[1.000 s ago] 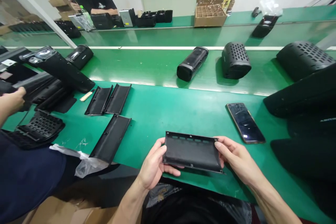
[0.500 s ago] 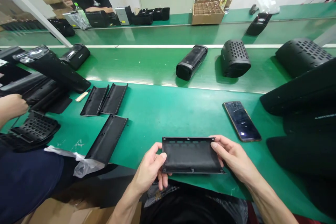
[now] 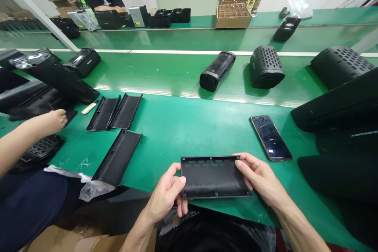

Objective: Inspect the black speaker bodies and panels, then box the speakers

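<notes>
Between my two hands is a black speaker grille panel [image 3: 214, 179], its hollow inner side facing up, with small clips along both long edges and a row of slots near the far edge. My left hand [image 3: 168, 191] grips its left end, thumb on top and fingers beneath. At the other end my right hand [image 3: 258, 173] pinches the upper right corner, thumb over the rim. The panel is held over the table's near edge. Three similar black panels lie to the left, the nearest [image 3: 119, 157] beside a crumpled plastic bag [image 3: 96, 189].
A phone [image 3: 271, 138] lies right of my hands. Large black speaker housings [image 3: 339, 102] crowd the right side. Smaller speakers [image 3: 217, 71] stand on the green conveyor [image 3: 153, 69]. A co-worker's hand [image 3: 54, 122] works among black parts at left; another person sits across.
The co-worker's hand at left has moved right and now handles a dark piece. My hands keep the same hold on the panel; the view has shifted slightly.
</notes>
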{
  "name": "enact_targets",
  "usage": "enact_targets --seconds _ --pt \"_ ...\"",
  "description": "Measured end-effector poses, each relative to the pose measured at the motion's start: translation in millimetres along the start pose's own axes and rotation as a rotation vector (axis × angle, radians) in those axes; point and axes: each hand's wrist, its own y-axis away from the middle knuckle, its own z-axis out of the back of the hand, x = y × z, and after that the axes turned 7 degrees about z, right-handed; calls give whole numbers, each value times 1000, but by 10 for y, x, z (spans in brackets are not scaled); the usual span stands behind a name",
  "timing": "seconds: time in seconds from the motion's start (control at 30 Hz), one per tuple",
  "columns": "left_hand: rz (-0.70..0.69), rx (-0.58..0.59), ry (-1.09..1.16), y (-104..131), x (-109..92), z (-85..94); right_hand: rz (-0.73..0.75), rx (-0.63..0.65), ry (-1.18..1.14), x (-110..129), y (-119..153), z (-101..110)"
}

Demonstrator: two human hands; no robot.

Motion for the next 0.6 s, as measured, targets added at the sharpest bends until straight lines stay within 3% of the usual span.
enact_targets --seconds 0.23,0.6 --pt "1 77 31 26 -40 27 4 14 10 1 10 29" --pt "25 77 2 30 -83 20 -23 -5 -17 70 -1 -21"
